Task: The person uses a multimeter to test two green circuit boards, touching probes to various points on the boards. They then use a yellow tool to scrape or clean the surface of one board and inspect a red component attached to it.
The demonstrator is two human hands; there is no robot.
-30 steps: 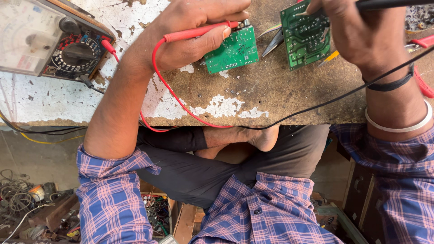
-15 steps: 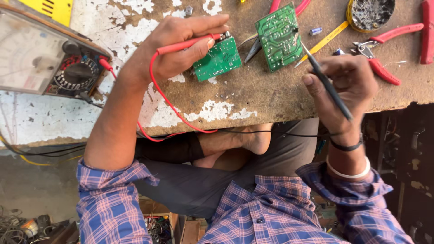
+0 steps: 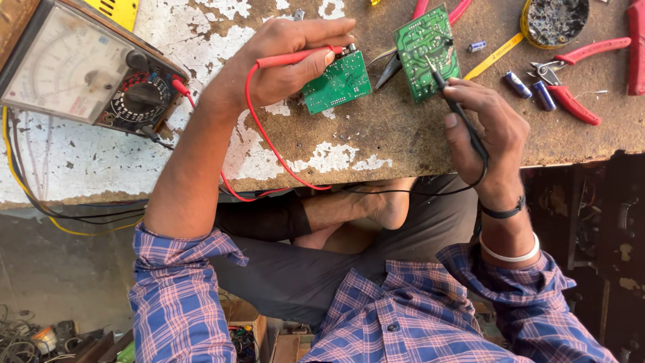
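Red probe (image 3: 295, 58) lies almost level in our left hand (image 3: 282, 60), its long axis running left to right, tip at the far corner of the small green board (image 3: 337, 84). Fingers and thumb close around it. Our right hand (image 3: 487, 131) pinches the black probe (image 3: 457, 107), slanted far-left onto the second green board (image 3: 423, 50) on the tabletop (image 3: 376, 141). Both tips are too small to make out. At left the meter (image 3: 80, 67) is cut off by the frame edge; red pliers (image 3: 571, 74) lie right.
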